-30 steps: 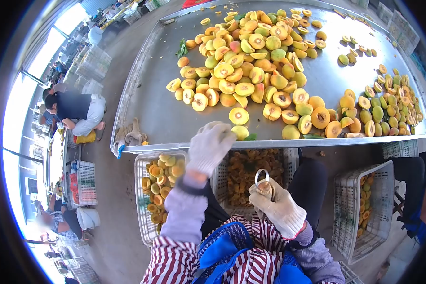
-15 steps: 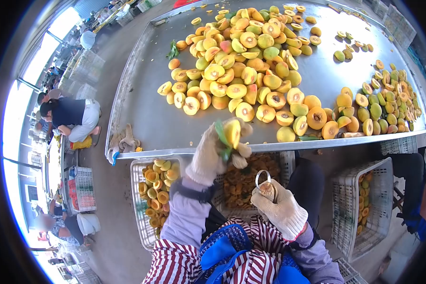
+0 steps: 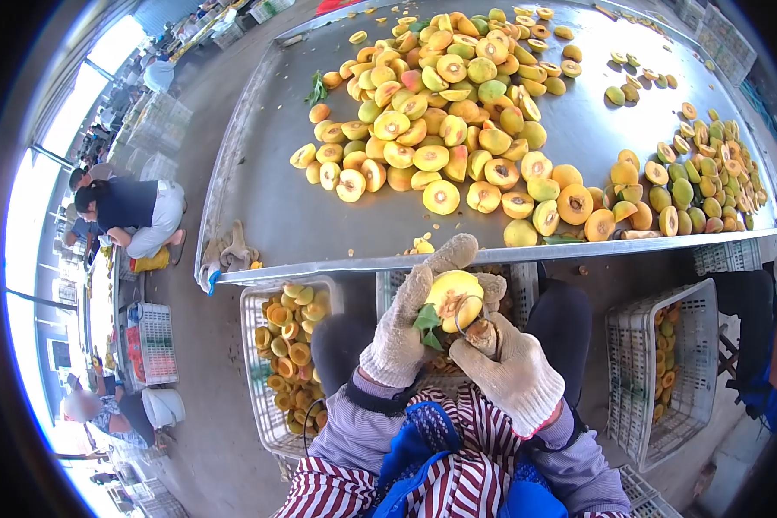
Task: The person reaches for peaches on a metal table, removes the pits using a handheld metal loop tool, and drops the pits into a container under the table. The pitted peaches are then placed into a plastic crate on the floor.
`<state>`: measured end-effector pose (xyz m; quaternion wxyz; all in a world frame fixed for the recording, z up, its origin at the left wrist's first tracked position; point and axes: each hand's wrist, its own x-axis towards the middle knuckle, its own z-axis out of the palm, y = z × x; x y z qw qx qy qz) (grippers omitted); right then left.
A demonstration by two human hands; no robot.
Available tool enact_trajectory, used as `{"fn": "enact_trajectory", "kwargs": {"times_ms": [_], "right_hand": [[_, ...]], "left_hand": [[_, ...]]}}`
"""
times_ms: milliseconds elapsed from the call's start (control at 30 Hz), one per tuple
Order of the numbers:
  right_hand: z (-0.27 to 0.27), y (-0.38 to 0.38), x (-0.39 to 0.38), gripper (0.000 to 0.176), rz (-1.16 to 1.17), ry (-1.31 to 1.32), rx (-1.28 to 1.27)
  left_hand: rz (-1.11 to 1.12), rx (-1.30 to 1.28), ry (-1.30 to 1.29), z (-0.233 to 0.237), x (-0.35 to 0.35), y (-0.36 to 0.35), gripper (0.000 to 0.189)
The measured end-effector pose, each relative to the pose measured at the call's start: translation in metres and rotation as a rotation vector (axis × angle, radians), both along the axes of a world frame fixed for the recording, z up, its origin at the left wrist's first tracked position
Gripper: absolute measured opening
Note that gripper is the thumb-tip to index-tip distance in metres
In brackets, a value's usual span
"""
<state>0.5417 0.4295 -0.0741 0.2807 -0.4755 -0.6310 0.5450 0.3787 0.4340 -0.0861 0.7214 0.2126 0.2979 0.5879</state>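
Note:
My left hand (image 3: 397, 337), in a cream knitted glove, is closed around a yellow peach half (image 3: 454, 293) with its cut face turned up. A green leaf (image 3: 427, 325) hangs by the fruit at the palm. In my gloved right hand (image 3: 516, 373) is a pitting tool (image 3: 482, 338) with a thick wooden handle and a thin metal loop. The loop lies against the cut face, near its centre. Both hands are over my lap, just in front of the table edge.
A metal table (image 3: 272, 194) carries a large heap of halved peaches (image 3: 432, 112). Crumpled gloves (image 3: 230, 252) lie at its left corner. A crate (image 3: 259, 393) of peach halves stands left, another crate (image 3: 704, 371) right. Other people (image 3: 138, 211) sit at the left.
My left hand has come back from over the table edge toward my lap with the peach half. The cut face now meets the tool's loop; small yellow bits lie at the table edge.

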Motion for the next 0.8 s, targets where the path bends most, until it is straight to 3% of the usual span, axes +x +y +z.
{"fn": "enact_trajectory", "kwargs": {"times_ms": [67,333,500,567,800], "right_hand": [[0.014,-0.001,0.001,0.030,0.030,-0.099,-0.019],[0.012,-0.009,0.003,0.033,0.010,-0.059,0.042],[0.004,-0.018,0.002,0.029,-0.009,-0.059,0.156],[0.001,-0.020,0.002,0.028,-0.043,0.081,0.131],[0.014,-0.023,0.007,0.025,-0.021,-0.001,0.159]], "left_hand": [[0.000,0.005,0.036,0.001,0.001,-0.004,0.070],[0.063,0.073,0.213,0.015,0.015,-0.018,0.063],[0.114,0.054,0.198,0.021,0.023,-0.026,0.060],[0.161,0.068,0.140,0.020,0.027,-0.030,0.062],[0.157,0.102,0.217,0.017,0.030,-0.033,0.064]]}}
